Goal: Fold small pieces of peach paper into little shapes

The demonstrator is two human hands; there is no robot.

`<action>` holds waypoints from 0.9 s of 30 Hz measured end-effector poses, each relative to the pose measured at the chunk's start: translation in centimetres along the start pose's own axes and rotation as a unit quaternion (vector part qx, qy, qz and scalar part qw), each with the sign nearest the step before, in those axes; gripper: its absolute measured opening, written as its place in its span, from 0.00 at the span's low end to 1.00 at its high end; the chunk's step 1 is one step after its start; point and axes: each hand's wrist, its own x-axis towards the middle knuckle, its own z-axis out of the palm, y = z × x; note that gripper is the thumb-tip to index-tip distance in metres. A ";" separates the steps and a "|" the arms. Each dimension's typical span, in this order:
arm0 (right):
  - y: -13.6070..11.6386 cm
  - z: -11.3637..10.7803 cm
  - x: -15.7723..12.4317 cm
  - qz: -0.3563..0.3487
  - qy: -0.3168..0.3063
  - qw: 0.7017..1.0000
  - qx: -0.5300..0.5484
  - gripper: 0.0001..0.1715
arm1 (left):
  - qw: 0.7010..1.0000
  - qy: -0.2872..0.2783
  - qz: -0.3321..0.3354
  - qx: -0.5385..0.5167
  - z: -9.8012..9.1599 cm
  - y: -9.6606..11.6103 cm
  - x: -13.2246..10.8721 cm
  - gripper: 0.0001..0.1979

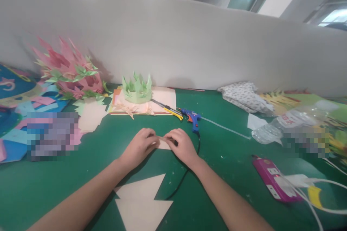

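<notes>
Between both hands lies a small piece of cream paper [164, 145], low over the green table. My left hand [142, 147] pinches its left end, thumb and fingers pressed together. At the other end my right hand [184, 147] grips the paper the same way, with the fingertips partly hidden behind the knuckles. Nearer to me, a flat cream paper cutout [143, 200] with pointed, tree-like edges rests under the line of my forearms. Past my right hand lies a blue glue gun [193, 118] with a clear glue stick in it, beside a yellow utility knife [173, 112].
A green paper crown [137, 88] stands on stacked sheets at the back. Pink paper headpieces [72, 68] and scraps crowd the left. On the right are a plastic bottle [287, 124], a magenta power strip [273, 178] with white cables and a patterned cloth [244, 95]. A pale partition [173, 39] closes the back.
</notes>
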 end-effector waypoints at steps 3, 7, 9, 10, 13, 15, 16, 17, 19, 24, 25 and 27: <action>0.1 -0.1 -0.1 -0.023 -0.002 1.000 -0.017 0.08 | 0.999 -0.038 0.020 0.001 0.2 -0.2 -0.2 0.11; 0.2 -0.1 -0.3 -0.055 -0.012 0.998 -0.024 0.09 | 0.998 -0.043 0.002 0.039 0.2 0.4 -0.2 0.11; 0.2 0.0 -0.4 -0.060 -0.017 0.998 -0.028 0.09 | 0.997 -0.043 -0.017 0.068 0.1 1.0 -0.1 0.12; 0.3 -0.1 -0.4 -0.063 -0.020 0.997 -0.030 0.09 | 0.995 -0.044 -0.027 0.084 0.1 1.3 0.0 0.12; 0.6 -0.1 -0.5 -0.075 -0.033 0.996 -0.034 0.10 | 0.990 -0.052 -0.049 0.120 0.2 1.7 0.0 0.12; 0.8 -0.2 -0.6 -0.080 -0.037 0.995 -0.034 0.11 | 0.989 -0.058 -0.054 0.125 0.4 1.6 0.0 0.11; 0.8 -0.2 -0.6 -0.080 -0.038 0.996 -0.034 0.11 | 0.989 -0.060 -0.057 0.125 0.5 1.4 -0.1 0.11; 0.9 -0.3 -0.7 -0.079 -0.037 0.996 -0.034 0.11 | 0.989 -0.062 -0.060 0.121 0.7 1.3 -0.1 0.10; 0.9 -0.3 -0.7 -0.078 -0.037 0.996 -0.033 0.11 | 0.990 -0.060 -0.065 0.107 0.9 1.1 -0.1 0.09; 1.0 -0.3 -0.7 -0.080 -0.029 0.996 -0.024 0.11 | 0.995 -0.036 -0.036 0.082 0.7 0.9 -0.1 0.08; 0.9 -0.3 -0.7 -0.078 -0.025 0.996 -0.019 0.11 | 0.995 -0.035 -0.023 0.085 0.5 0.9 -0.1 0.09; 0.9 -0.4 -0.6 -0.072 -0.013 0.997 -0.002 0.12 | 0.995 -0.044 0.003 0.093 0.2 0.8 0.0 0.10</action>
